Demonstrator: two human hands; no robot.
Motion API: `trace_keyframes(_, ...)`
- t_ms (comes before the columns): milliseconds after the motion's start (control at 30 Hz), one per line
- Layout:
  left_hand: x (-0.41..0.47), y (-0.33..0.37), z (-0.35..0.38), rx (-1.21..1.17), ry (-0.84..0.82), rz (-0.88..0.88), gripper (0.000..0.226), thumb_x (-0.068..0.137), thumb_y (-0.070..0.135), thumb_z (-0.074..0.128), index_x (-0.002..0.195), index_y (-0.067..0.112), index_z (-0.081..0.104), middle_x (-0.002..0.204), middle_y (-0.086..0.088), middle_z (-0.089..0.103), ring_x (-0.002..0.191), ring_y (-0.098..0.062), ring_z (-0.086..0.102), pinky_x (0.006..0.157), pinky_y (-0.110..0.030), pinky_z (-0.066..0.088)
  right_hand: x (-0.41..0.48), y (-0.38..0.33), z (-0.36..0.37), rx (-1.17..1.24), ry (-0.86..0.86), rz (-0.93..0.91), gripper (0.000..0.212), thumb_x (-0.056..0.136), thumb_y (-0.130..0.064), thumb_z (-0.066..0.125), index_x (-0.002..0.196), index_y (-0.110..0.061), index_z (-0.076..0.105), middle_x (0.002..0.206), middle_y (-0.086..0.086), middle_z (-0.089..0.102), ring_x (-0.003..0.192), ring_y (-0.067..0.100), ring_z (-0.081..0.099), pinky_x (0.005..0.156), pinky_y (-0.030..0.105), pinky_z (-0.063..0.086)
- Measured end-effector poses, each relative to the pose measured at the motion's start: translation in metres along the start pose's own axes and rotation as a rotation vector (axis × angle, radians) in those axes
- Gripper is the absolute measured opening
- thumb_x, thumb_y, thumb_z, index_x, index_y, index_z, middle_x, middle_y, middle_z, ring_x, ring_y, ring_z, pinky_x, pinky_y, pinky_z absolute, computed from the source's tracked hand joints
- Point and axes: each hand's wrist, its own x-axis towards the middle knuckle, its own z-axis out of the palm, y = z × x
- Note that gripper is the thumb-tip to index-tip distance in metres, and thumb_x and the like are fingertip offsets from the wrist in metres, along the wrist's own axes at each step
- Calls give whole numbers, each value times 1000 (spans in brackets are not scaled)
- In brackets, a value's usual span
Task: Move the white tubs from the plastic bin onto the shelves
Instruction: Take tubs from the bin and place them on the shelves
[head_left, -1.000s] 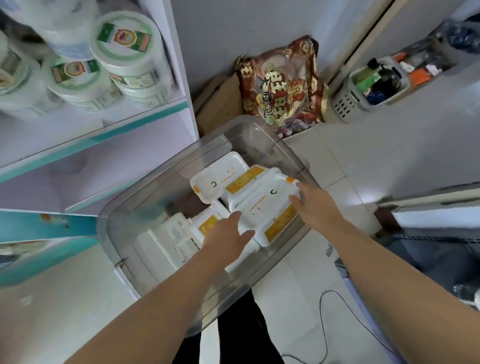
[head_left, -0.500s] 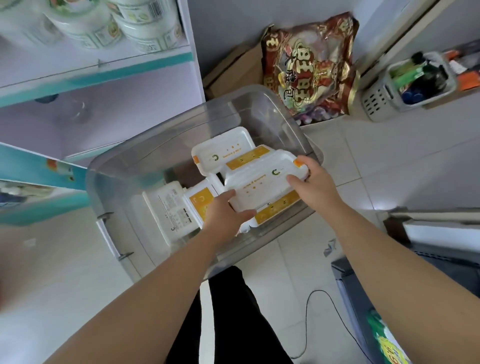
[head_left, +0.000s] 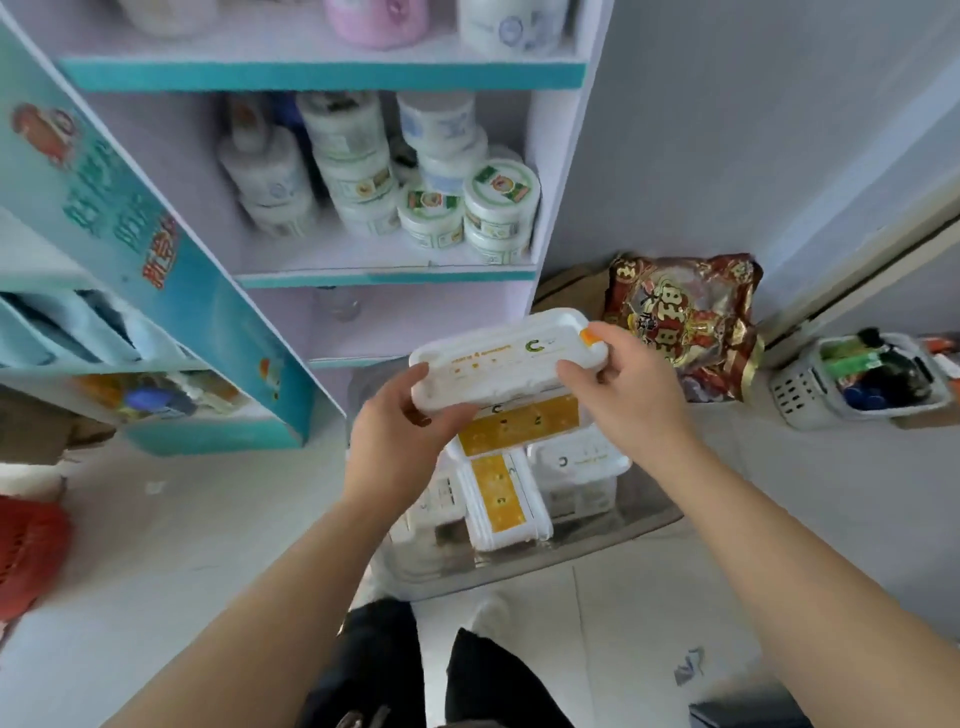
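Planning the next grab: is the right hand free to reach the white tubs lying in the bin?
Probably not yet: the right hand and left hand both grip one white tub above the tubs in the plastic bin. Nothing else seems to block them.

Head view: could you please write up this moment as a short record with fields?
Held item: white tub, above the plastic bin
Left hand: grips the tub's left end
Right hand: grips its right end
In bin: several more tubs
Shelves: round jars on the middle one
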Motion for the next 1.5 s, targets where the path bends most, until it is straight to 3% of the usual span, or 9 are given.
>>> trace_keyframes(133, 1, 19, -79, -61, 184, 77, 67, 75, 42, 76, 135, 26, 51, 111, 8, 67, 94, -6, 65, 84, -26, 52, 0, -84, 10, 24, -8, -179, 69, 72, -62, 56, 131, -27, 51, 114, -6, 67, 101, 12, 62, 87, 38, 53)
trace_keyframes(367, 5, 29, -235, -142, 414, 194, 58, 71, 55, 73, 124, 38, 54, 104, 10, 70, 93, -9, 68, 84, -39, 57, -3, -234, 55, 62, -27, -445, 35, 80, -40, 69, 111, -27, 61, 110, -7, 68, 91, 7, 65, 77, 33, 59)
trace_keyframes(533, 5, 35, -355, -123, 528, 285, 50, 76, 46, 73, 122, 34, 56, 99, 9, 72, 87, -6, 69, 79, -33, 58, -10, -344, 98, 136, 5, -572, 13, 76, -39, 72, 84, -39, 62, 86, -10, 72, 80, 9, 68, 74, 39, 57)
trace_keyframes(667, 10, 41, -443, -74, 573, 352, 48, 79, 42, 72, 121, 25, 57, 86, 9, 70, 73, -1, 65, 60, -13, 47, -15, -425, 127, 184, -5, -652, 19, 80, -35, 72, 96, -27, 67, 90, -8, 73, 81, 8, 68, 70, 29, 56)
trace_keyframes(800, 26, 53, -512, -15, 584, 386, 45, 79, 44, 72, 118, 25, 58, 85, 9, 70, 73, -3, 64, 56, -15, 43, -3, -489, 147, 204, 29, -696, 17, 79, -38, 73, 92, -29, 66, 91, -7, 73, 83, 12, 68, 75, 36, 56)
trace_keyframes(967, 71, 71, -568, -18, 560, 397, 45, 77, 43, 74, 115, 22, 61, 95, 4, 71, 82, -9, 66, 62, -19, 47, 25, -550, 159, 187, 86, -746, 9, 82, -29, 72, 87, -27, 65, 88, -3, 71, 83, 17, 66, 75, 32, 52)
trace_keyframes(1100, 119, 87, -599, 55, 571, 414, 46, 76, 47, 74, 113, 23, 62, 95, 6, 63, 81, -2, 58, 61, -17, 42, 67, -585, 170, 151, 121, -774, 13, 84, -30, 70, 93, -22, 67, 91, -4, 69, 84, 16, 65, 77, 32, 54)
trace_keyframes(1300, 197, 112, -636, 212, 540, 422, 51, 74, 56, 71, 112, 22, 63, 101, 2, 64, 83, -11, 61, 66, -25, 46, 141, -623, 186, 159, 144, -803, 9, 83, -28, 70, 87, -26, 62, 84, -6, 66, 83, 17, 65, 75, 31, 54)
trace_keyframes(1500, 266, 115, -659, 325, 528, 363, 51, 76, 56, 69, 114, 24, 62, 106, -1, 65, 86, -13, 61, 73, -29, 49, 200, -647, 215, 142, 142, -806, 14, 85, -25, 68, 97, -19, 67, 88, -5, 65, 85, 16, 64, 77, 33, 54)
